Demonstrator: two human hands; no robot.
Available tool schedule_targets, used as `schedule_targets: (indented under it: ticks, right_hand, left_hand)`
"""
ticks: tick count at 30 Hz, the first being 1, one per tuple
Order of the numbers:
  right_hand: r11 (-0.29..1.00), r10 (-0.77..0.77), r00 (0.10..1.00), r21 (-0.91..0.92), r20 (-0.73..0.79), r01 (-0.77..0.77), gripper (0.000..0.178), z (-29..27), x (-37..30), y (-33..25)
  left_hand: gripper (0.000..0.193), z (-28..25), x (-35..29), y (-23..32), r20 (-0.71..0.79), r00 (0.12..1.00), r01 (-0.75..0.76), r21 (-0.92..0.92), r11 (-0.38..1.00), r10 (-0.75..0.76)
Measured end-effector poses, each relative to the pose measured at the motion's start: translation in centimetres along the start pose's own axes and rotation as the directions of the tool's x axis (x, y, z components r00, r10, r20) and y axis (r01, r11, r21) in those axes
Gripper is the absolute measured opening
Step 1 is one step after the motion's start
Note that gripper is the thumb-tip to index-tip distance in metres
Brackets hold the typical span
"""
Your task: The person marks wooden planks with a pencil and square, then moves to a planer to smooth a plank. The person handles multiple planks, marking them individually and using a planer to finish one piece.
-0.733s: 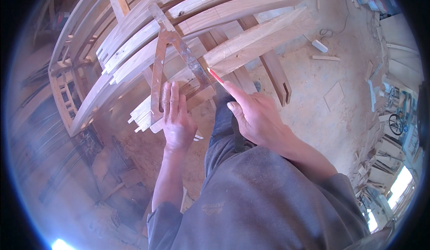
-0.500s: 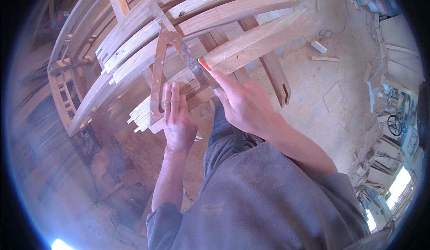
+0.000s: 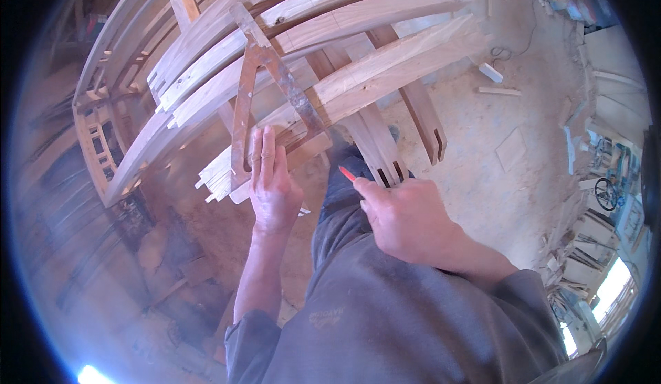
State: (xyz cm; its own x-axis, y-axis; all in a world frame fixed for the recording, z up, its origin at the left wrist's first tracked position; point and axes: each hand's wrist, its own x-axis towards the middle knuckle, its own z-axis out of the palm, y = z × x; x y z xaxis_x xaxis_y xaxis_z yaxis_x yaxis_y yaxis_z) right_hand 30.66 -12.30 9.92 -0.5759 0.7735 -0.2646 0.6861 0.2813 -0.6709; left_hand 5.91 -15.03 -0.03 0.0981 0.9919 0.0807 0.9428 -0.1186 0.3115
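Note:
A worn, brown triangular set square lies across a pale wooden rail. Along its lower left corner, my left hand holds it against the wood, fingers straight and together; the thumb is hidden. In my right hand a red pencil is pinched, its tip pointing up and left. That hand is over my lap, apart from the rail and the square, beside the slotted end of a wooden piece.
Several curved wooden rails lie side by side beyond the square. A slotted leg piece sticks out under them. At far left stands a curved wooden frame. Offcuts and a white block lie on the dusty floor.
My right hand has drawn the pencil back from the square's edge, toward my body and slightly right. The left hand and the square have stayed in place.

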Motion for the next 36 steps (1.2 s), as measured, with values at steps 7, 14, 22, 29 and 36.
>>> schedule_targets:
  ticks: [7,14,22,29,36]
  right_hand:
    - [0.971,-0.018,0.962,0.227,-0.271,0.082,0.031,-0.4,-0.1,2.1]
    - [0.923,-0.088,0.927,0.320,-0.366,0.214,0.027,0.4,0.5,2.2]
    - [0.908,-0.067,0.904,0.350,-0.421,0.231,0.012,0.4,1.3,2.4]
    - [0.921,-0.013,0.898,0.345,-0.440,0.182,0.020,0.8,2.1,2.4]
    - [0.915,-0.011,0.913,0.364,-0.407,0.173,0.026,1.1,2.6,2.7]
  left_hand:
    - [0.047,0.6,-0.6,-0.4,-0.023,0.999,0.030,-0.027,0.999,-0.031]
    - [0.043,0.4,-0.5,-0.5,-0.036,0.999,-0.023,-0.023,0.999,0.023]
    - [0.039,0.8,-0.6,-0.8,-0.107,0.994,-0.033,-0.096,0.995,0.022]
    - [0.037,1.2,-0.9,-1.2,-0.105,0.994,-0.043,-0.095,0.995,0.033]
    - [0.036,1.2,-0.7,-0.9,-0.130,0.991,-0.049,-0.098,0.994,0.036]
